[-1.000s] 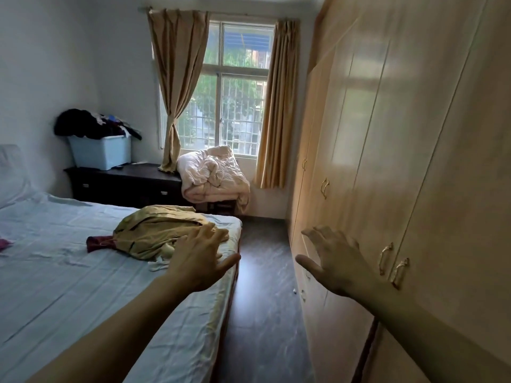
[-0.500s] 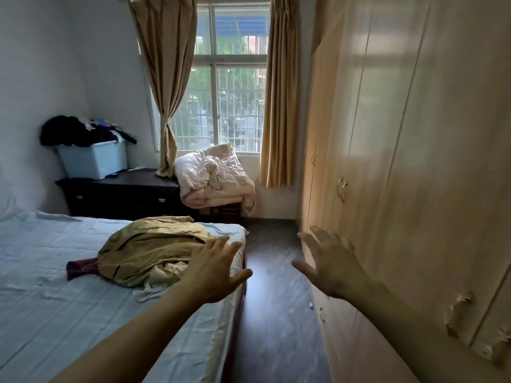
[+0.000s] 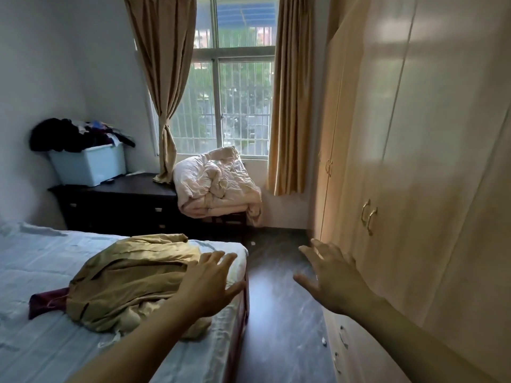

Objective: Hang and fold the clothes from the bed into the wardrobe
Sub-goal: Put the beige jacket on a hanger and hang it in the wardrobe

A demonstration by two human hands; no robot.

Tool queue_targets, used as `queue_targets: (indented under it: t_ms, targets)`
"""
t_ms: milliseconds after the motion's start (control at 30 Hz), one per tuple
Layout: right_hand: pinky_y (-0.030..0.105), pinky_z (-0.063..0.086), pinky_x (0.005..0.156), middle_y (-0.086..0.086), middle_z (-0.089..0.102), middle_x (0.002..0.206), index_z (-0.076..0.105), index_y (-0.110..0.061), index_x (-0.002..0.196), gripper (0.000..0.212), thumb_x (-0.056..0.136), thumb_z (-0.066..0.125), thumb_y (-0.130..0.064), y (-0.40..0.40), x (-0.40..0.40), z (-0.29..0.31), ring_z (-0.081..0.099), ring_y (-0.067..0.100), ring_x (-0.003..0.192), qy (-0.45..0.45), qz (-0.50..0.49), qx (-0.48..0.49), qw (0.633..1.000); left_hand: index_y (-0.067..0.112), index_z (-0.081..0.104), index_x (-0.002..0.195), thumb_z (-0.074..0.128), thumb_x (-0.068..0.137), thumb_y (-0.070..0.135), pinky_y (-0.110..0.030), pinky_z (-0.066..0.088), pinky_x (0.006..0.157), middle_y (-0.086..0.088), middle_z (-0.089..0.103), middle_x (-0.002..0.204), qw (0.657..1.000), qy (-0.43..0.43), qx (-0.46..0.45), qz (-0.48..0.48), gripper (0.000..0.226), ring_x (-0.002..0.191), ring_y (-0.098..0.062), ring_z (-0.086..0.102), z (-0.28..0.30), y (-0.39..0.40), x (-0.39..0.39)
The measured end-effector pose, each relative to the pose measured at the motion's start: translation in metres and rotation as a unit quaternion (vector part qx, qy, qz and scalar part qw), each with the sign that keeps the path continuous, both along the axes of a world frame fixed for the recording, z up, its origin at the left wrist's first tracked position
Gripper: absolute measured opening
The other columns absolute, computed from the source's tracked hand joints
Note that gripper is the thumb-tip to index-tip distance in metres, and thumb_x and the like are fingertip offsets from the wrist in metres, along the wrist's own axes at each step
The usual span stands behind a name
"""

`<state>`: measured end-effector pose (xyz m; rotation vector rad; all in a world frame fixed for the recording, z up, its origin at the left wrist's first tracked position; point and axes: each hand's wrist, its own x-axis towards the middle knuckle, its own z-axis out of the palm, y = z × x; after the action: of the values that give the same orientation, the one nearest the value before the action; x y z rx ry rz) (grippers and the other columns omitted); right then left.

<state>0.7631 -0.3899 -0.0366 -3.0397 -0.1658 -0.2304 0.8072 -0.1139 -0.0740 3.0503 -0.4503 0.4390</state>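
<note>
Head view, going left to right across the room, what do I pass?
Light blue storage bin → olive garment on the bed → left hand → crumpled cream quilt → right hand → wardrobe door handles.

Crumpled cloth jacket (image 3: 132, 275) — glossy wood wardrobe (image 3: 431, 161)

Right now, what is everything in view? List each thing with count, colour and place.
olive garment: one, olive-tan, heaped on the bed
maroon cloth: one, dark red, under the garment's left edge
bed: one, pale blue sheet, left
wardrobe: one, light wood, doors closed, right
storage bin: one, light blue, piled with dark clothes, on the dresser
dresser: one, dark, far wall
duvet: one, cream, bundled below the window
curtains: two, tan, flanking the window
left hand: open, above the bed's edge
right hand: open, near the wardrobe
</note>
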Motion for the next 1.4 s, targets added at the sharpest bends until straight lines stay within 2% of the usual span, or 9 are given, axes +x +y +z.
queue_targets:
  t_ms: [233, 367, 533, 800, 1000, 1233, 1400]
  targets:
    - [0.053, 0.016, 0.121, -0.005, 0.008, 0.166, 0.015, -0.039, 0.154, 0.072, 0.092, 0.029, -0.073, -0.002, 0.14, -0.017, 0.009, 0.024, 0.152, 0.001, -0.017, -0.03, 0.999, 0.033, 0.036, 0.146, 0.04, 0.087, 0.072, -0.042, 0.041, 0.101, 0.005, 0.042, 0.15, 0.999, 0.003, -0.046, -0.013, 0.071, 0.136, -0.022, 0.04, -0.027, 0.001, 0.149]
    - [0.053, 0.017, 0.121, -0.004, 0.011, 0.165, 0.018, -0.038, 0.153, 0.07, 0.093, 0.03, -0.071, 0.002, 0.223, -0.007, 0.01, 0.024, 0.152, -0.001, -0.008, -0.05, 0.999, 0.028, 0.029, 0.152, 0.043, 0.088, 0.071, -0.042, 0.041, 0.104, 0.004, 0.041, 0.151, 0.997, 0.003, -0.077, -0.015, 0.078, 0.138, -0.022, 0.038, -0.026, 0.007, 0.233]
    - [0.053, 0.019, 0.12, -0.005, 0.013, 0.164, 0.018, -0.038, 0.152, 0.069, 0.093, 0.029, -0.071, 0.003, 0.32, -0.006, 0.012, 0.023, 0.151, -0.004, 0.003, -0.058, 0.998, 0.028, 0.031, 0.15, 0.042, 0.088, 0.071, -0.041, 0.042, 0.1, 0.004, 0.044, 0.148, 0.999, 0.005, -0.049, -0.006, 0.076, 0.134, -0.022, 0.041, -0.029, 0.018, 0.315]
    - [0.053, 0.018, 0.12, -0.003, 0.015, 0.164, 0.019, -0.036, 0.153, 0.069, 0.094, 0.031, -0.069, 0.002, 0.477, -0.04, 0.011, 0.023, 0.151, 0.018, 0.052, -0.028, 0.998, 0.028, 0.044, 0.14, 0.04, 0.09, 0.07, -0.04, 0.041, 0.103, 0.003, 0.042, 0.149, 0.998, 0.042, -0.027, 0.036, 0.065, 0.135, -0.021, 0.04, -0.056, 0.012, 0.44]
    - [0.054, 0.017, 0.12, -0.003, 0.015, 0.164, 0.021, -0.036, 0.153, 0.067, 0.095, 0.034, -0.067, -0.015, 0.62, -0.057, 0.01, 0.023, 0.151, 0.011, 0.114, 0.006, 0.993, 0.029, 0.04, 0.143, 0.04, 0.09, 0.07, -0.039, 0.041, 0.104, 0.004, 0.038, 0.152, 0.994, 0.061, -0.022, 0.091, 0.067, 0.138, -0.02, 0.037, -0.072, -0.014, 0.553]
    - [0.056, 0.012, 0.121, -0.005, 0.01, 0.165, 0.017, -0.038, 0.153, 0.068, 0.094, 0.032, -0.068, -0.032, 0.77, -0.062, 0.006, 0.022, 0.152, 0.05, 0.157, 0.033, 0.986, 0.03, 0.04, 0.143, 0.04, 0.09, 0.07, -0.039, 0.039, 0.103, 0.006, 0.039, 0.151, 0.986, 0.061, -0.04, 0.148, 0.066, 0.138, -0.018, 0.037, -0.06, -0.043, 0.681]
    - [0.055, 0.013, 0.121, -0.005, 0.01, 0.165, 0.014, -0.037, 0.154, 0.069, 0.094, 0.032, -0.068, -0.039, 0.866, -0.068, 0.007, 0.022, 0.152, 0.067, 0.183, 0.033, 0.98, 0.029, 0.039, 0.144, 0.038, 0.089, 0.071, -0.042, 0.036, 0.107, 0.001, 0.037, 0.155, 0.983, 0.054, 0.011, 0.176, 0.069, 0.141, -0.021, 0.034, -0.068, -0.049, 0.758]
